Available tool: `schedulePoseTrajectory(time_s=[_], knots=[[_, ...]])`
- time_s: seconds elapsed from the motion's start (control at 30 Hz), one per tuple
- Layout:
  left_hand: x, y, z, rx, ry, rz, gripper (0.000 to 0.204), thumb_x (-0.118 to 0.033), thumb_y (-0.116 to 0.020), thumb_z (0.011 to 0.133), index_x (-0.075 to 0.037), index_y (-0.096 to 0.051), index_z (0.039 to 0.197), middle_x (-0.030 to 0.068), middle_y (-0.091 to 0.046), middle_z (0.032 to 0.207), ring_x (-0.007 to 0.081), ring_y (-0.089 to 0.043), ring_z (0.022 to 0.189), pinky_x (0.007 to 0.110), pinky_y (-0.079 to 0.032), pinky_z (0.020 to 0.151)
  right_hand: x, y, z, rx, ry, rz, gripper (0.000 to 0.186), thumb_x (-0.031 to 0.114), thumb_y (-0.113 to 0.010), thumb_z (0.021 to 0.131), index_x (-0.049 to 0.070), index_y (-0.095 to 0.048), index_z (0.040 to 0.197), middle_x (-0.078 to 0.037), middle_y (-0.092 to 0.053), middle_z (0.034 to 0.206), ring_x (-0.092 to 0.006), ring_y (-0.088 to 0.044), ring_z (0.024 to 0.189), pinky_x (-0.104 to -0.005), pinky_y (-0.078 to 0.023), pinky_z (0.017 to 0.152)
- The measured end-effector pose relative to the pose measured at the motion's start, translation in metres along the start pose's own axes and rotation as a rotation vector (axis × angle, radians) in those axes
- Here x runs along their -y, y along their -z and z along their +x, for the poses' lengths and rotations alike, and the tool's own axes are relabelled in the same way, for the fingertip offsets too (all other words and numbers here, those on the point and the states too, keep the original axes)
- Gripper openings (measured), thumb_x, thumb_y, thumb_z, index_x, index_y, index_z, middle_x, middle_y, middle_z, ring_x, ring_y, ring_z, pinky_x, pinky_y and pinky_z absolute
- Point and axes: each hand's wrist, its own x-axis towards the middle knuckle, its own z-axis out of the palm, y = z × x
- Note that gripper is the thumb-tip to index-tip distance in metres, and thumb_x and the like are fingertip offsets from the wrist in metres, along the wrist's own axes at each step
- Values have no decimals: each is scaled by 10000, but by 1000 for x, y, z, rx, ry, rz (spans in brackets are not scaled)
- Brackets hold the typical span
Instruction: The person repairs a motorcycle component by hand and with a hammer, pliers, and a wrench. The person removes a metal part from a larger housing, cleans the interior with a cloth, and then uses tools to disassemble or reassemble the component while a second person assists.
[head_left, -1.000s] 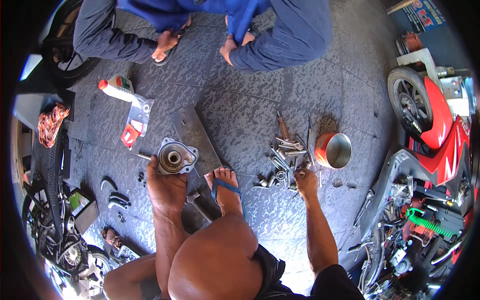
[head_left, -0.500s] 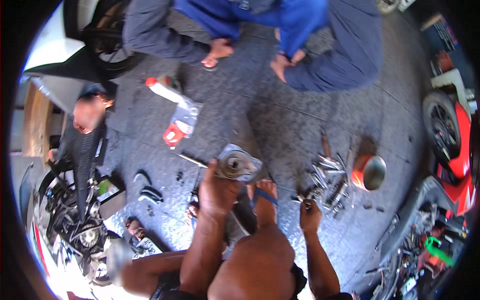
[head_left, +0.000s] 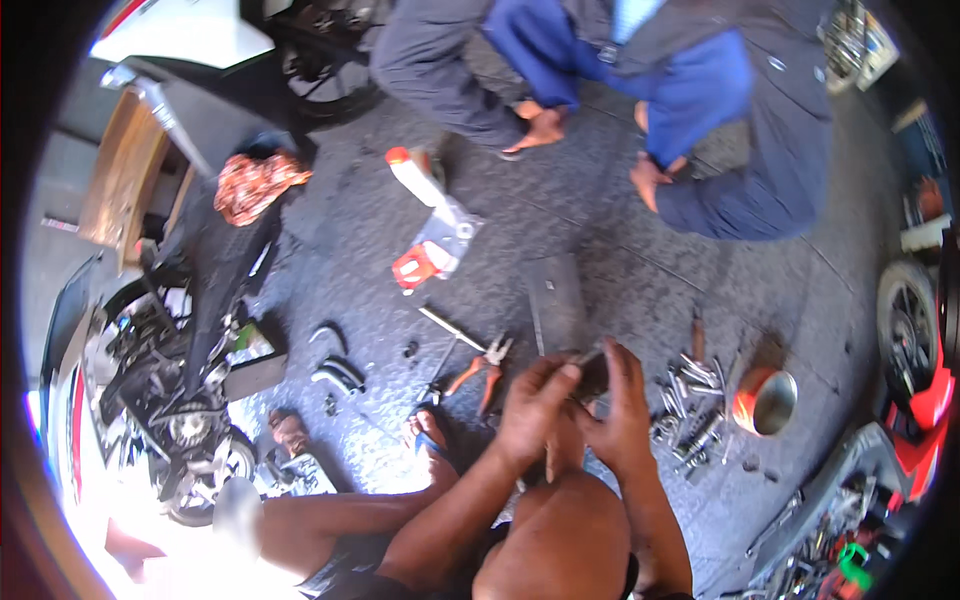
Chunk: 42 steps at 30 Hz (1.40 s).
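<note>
Above my raised knee, both my hands come together around a greyish metal part. Thumb and fingers of my left hand are closed on its near left side. My right hand grips the other side, fingers bent over the far edge. Most of the part is hidden; whether something small is also in my right hand, I cannot tell. Left of my hands, pliers with orange handles lie on the floor beside a T-handle wrench. Right of them is a pile of sockets and metal tools.
An orange can stands by the sockets. Black curved hose pieces, a white bottle with red cap and a red packet lie left. A person sits opposite. Motorcycle parts are left; a red motorcycle is right.
My right hand has come from beside the sockets to the metal part. The part has tilted, and its round face no longer shows. The view has shifted left.
</note>
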Motion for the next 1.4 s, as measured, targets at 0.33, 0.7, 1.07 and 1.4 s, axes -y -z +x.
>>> schedulePoseTrajectory(time_s=[0.33, 0.7, 1.07, 1.4], knots=[[11, 15, 6, 139, 79, -350, 382, -249, -537, 1015, 56, -633, 1223, 157, -697, 1155, 261, -673, 1049, 417, -530, 962, -9, -10, -24, 53, -244, 471, 928, 221, -868, 770, 11, -362, 1519, -223, -486, 1440, -342, -510, 1340, -421, -441, 1091], [7, 20, 3, 177, -42, -245, 236, -109, -614, 988, 47, -681, 1152, 137, -727, 1023, 221, -709, 814, 357, -593, 708, -28, -5, -28, 179, -417, 1638, 914, 241, -803, 854, -44, -282, 1549, -158, -539, 1414, -268, -525, 1302, -417, -406, 1104], [-9, 28, 11, -45, -45, -157, 175, -176, -642, 984, -34, -709, 1062, 29, -657, 745, 111, -575, 587, 260, -460, 547, -40, -14, -29, 172, -435, 1960, 875, 373, -847, 802, -6, -428, 1471, -197, -586, 1375, -306, -617, 1186, -473, -437, 1081], [-15, 21, 30, -45, 31, -282, 426, -329, -563, 1037, 38, -623, 1245, 115, -691, 1058, 199, -666, 889, 330, -534, 806, -11, 1, 21, -50, -354, 869, 868, 127, -865, 722, -67, -432, 1448, -199, -592, 1312, -336, -618, 1132, -462, -482, 1012]])
